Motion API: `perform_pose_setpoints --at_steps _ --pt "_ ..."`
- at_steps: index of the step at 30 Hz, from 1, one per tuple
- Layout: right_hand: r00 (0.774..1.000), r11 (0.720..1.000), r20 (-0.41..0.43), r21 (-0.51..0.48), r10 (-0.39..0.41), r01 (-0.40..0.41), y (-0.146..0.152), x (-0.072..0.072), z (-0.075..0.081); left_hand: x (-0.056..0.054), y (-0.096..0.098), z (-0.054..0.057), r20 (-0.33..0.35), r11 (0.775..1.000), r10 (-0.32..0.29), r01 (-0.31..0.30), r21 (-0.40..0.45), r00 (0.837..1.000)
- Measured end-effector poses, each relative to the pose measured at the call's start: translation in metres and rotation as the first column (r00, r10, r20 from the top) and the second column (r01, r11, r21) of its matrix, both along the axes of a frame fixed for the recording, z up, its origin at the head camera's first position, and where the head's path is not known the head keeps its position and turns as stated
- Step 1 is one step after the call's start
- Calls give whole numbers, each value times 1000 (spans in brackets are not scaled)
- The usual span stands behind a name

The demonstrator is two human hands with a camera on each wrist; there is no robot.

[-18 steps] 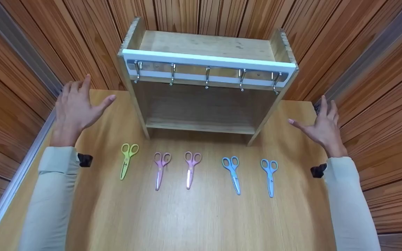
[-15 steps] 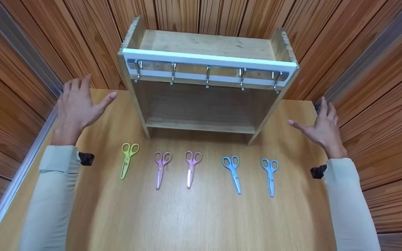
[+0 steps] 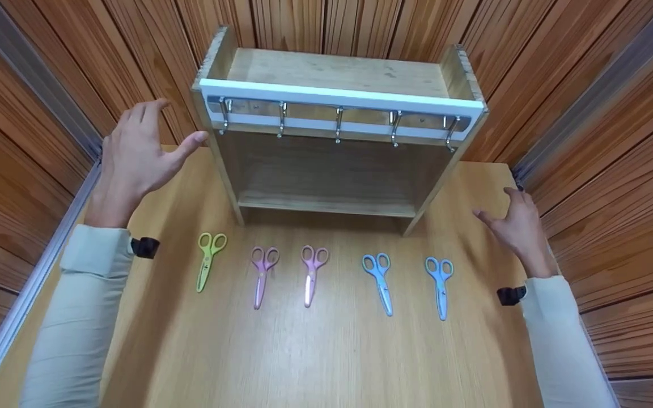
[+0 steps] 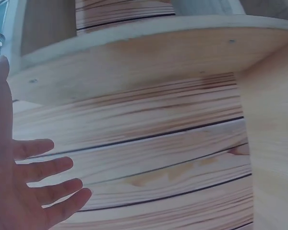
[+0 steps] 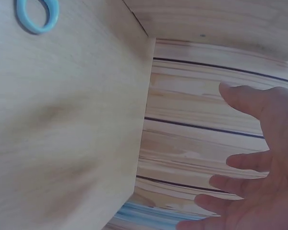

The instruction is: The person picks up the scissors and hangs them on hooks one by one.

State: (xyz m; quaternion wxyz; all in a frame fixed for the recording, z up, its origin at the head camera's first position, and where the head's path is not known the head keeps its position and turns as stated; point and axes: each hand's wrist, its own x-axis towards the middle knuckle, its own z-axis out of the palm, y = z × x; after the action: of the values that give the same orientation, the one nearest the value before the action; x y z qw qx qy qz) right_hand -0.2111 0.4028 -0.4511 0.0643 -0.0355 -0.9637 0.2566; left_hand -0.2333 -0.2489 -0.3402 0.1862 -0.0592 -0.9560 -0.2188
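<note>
My left hand (image 3: 139,153) hovers left of the wooden shelf unit (image 3: 326,209), fingers spread and holding nothing. Over the table's right side, my right hand (image 3: 519,229) is also bare, its thumb pointing toward the shelf. Several scissors lie in a row in front of the shelf, handles away from me: a green pair (image 3: 206,260) at left, two pink pairs (image 3: 259,276) (image 3: 310,275) in the middle, and two blue pairs (image 3: 380,283) (image 3: 440,286) at right. A blue handle loop (image 5: 37,17) shows in the right wrist view.
Across the shelf's upper front runs a white rail (image 3: 326,92) with several metal hooks (image 3: 338,124). The wooden table (image 3: 326,362) is bounded by slatted wood walls (image 3: 615,141) at the back and sides.
My left hand has moved up and right, toward the shelf. My right hand has come lower and nearer to me, its fingers bending a little. The scissors stay where they were.
</note>
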Motion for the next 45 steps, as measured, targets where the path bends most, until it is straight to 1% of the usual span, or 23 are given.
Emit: perform_pose_setpoints --at_steps 3,6,9,16,21,24,27,29,33,39,42,45 --pt "1000 1000 -4 11 13 -13 -4 5 -3 0 5 7 -32 1000 -20 20 -4 999" --pt "999 999 -2 12 35 -35 -8 9 -7 1 9 14 -47 999 -35 35 12 998" --pt "998 999 19 4 51 -52 -12 15 -11 1 14 20 -53 998 -51 53 35 997" --pt "995 996 60 -36 82 -80 -18 28 -20 0 26 30 -52 991 -98 102 92 994" --pt "991 994 91 -58 102 -97 -25 37 -34 -2 31 38 -55 984 -124 130 119 991" --pt "986 994 142 -66 93 -84 -29 44 -41 -3 34 42 -43 984 -125 130 121 991" --pt "978 994 183 -69 94 -83 -34 49 -46 -5 38 45 -40 987 -114 118 106 993" --pt "974 993 200 -68 106 -94 -39 51 -49 -6 41 47 -49 990 -108 112 84 993" --pt "969 992 217 -65 118 -106 -47 57 -53 -7 47 51 -59 993 -111 113 34 992" --pt "965 993 241 -82 105 -88 -59 67 -63 -12 60 57 -76 994 -111 110 -21 991" --pt "963 994 250 -72 97 -81 -65 72 -69 -13 65 60 -65 994 -110 107 -35 992" --pt "968 996 234 -49 87 -77 -70 76 -74 -16 68 65 -39 993 -105 102 -62 994"
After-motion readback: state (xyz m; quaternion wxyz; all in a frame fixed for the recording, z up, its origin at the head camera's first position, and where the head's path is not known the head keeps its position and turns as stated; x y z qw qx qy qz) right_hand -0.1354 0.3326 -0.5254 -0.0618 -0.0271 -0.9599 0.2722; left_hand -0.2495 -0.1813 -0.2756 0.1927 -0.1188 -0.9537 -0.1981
